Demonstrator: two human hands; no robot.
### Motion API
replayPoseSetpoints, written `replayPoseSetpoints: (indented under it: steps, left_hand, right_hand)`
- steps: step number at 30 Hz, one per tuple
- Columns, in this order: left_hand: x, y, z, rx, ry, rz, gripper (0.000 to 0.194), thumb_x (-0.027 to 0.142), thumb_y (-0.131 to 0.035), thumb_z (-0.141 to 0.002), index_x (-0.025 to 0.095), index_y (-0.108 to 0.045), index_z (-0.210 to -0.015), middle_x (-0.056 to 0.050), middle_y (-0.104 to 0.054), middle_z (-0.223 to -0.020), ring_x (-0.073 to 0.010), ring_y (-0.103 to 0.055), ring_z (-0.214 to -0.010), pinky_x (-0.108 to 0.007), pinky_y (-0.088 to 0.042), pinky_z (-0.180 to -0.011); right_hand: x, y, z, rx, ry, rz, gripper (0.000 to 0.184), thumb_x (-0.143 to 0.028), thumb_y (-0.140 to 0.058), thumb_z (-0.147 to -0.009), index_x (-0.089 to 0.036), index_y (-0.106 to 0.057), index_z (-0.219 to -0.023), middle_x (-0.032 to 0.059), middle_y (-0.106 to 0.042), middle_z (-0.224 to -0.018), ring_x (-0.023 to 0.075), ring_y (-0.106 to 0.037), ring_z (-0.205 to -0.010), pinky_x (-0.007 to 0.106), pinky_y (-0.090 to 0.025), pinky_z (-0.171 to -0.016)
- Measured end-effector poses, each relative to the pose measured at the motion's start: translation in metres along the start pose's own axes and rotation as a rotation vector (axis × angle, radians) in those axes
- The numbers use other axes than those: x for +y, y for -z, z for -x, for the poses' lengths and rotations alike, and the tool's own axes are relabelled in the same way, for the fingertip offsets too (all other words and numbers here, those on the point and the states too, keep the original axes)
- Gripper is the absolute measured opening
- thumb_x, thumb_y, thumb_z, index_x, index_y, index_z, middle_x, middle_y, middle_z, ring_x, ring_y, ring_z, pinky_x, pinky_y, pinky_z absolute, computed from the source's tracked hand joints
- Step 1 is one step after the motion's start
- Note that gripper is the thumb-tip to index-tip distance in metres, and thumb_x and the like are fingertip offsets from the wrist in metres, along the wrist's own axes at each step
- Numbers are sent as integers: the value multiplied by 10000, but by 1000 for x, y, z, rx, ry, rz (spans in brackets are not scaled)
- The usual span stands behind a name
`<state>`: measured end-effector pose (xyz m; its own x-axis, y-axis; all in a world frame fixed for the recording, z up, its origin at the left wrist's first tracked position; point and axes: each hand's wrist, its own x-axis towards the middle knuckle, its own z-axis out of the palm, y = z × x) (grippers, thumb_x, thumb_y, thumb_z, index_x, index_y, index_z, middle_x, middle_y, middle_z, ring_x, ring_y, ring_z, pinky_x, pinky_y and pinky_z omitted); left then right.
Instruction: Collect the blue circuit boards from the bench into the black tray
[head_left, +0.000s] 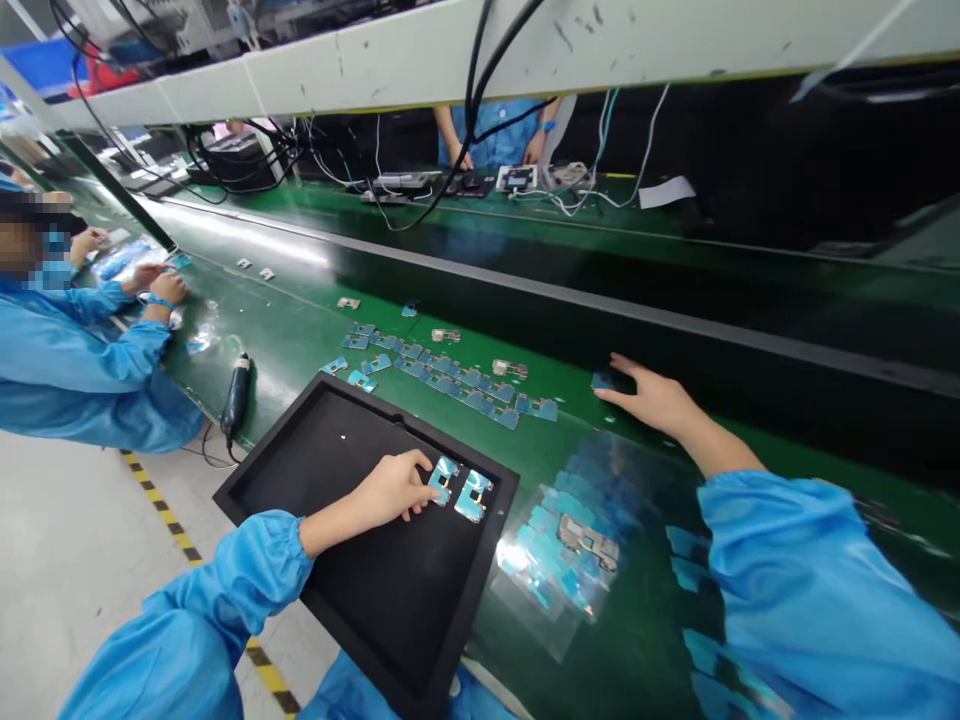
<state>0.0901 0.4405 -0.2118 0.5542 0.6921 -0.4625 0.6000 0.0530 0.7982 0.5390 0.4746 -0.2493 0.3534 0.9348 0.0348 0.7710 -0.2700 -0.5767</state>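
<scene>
The head-worn camera looks forward and down — close above the bench.

The bare left hand grips a flat turquoise notched board over a shallow black rectangular tray. The bare right hand curves around a small dark-blue board. Beyond the left hand, thin blue boards form rows on a glossy green tabletop.

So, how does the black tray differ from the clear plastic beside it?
The black tray is opaque; the clear plastic is see-through. The tray has raised sides, while the plastic has none. The tray is larger than the plastic and juts past the green bench's edge; the plastic lies on the bench. Both have small blue pieces showing within their outlines.
</scene>
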Motion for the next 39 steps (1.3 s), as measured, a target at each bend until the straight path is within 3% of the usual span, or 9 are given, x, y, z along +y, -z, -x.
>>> replayPoseSetpoints:
  steps: [5,9,12,16,19,23,28,33,39]
  left_hand:
    - [6,-5,0,124,-165,-395,269,389,-719,-844,198,-626,-1009,26,-630,-625,-166,-613,-605,-243,-384,-578]
    - [8,-1,4,50,-181,-288,387,489,-589,-919,177,-666,-1134,7,-648,-663,-165,-606,-632,-247,-401,-617]
    - [1,12,14,-16,-117,-27,440,455,-501,-953,146,-644,-1231,16,-632,-643,-133,-562,-575,-232,-416,-598]
    - [-9,25,33,261,-92,67,382,402,-428,-973,129,-674,-1078,-2,-611,-665,-130,-544,-561,-244,-447,-579]
    - [-11,21,44,324,-252,-172,284,331,-466,-973,182,-675,-1096,-68,-695,-1000,-186,-647,-896,-307,-514,-851]
    - [-11,6,47,199,-497,-659,311,296,-499,-980,220,-629,-1253,-113,-571,-1361,-284,-531,-1215,-451,-446,-1043]
    - [-17,-4,41,234,-565,-1021,342,255,-493,-974,138,-585,-1282,-184,-490,-1448,-350,-520,-1210,-489,-499,-938]
    - [-21,-6,42,236,-564,-1064,375,276,-483,-977,122,-538,-1315,-167,-471,-1487,-355,-452,-1316,-488,-462,-985]
    - [-15,-1,44,132,-583,-1003,433,211,-445,-963,123,-471,-1387,-171,-415,-1532,-320,-393,-1391,-470,-420,-1018]
  right_hand:
    - [-7,4,15,43,-40,50,648,-431,-792,-768,-111,-610,-1301,199,-637,-1195,404,-563,-1170,506,-418,-1035]
    - [-84,1,66,138,149,-79,608,-470,-778,-754,-174,-595,-1253,144,-632,-1152,349,-598,-1080,481,-466,-973]
    - [-161,-21,121,-46,489,-98,489,-452,-733,-803,-215,-591,-1207,118,-611,-1187,343,-550,-1128,480,-446,-995]
    - [-224,-67,171,-189,817,175,244,-388,-679,-876,-235,-647,-1062,106,-632,-1026,355,-509,-1117,612,-270,-1101]
    - [-233,-84,179,-188,870,309,196,-383,-712,-868,-224,-681,-978,123,-623,-1050,369,-477,-1157,620,-271,-1098]
    - [-206,-56,145,-126,783,308,243,-445,-669,-912,-207,-718,-921,122,-619,-1145,346,-509,-1121,528,-410,-971]
    - [-149,-17,39,-27,337,230,244,-259,-521,-947,-152,-738,-983,126,-692,-1031,335,-607,-1020,471,-473,-916]
    - [-149,-62,-46,-203,404,171,365,-267,-555,-950,-172,-657,-1287,67,-644,-1264,270,-592,-1167,339,-446,-1038]
    - [-167,-114,-101,-272,358,203,607,-383,-626,-946,-96,-479,-1461,181,-422,-1487,356,-399,-1361,435,-328,-1145]
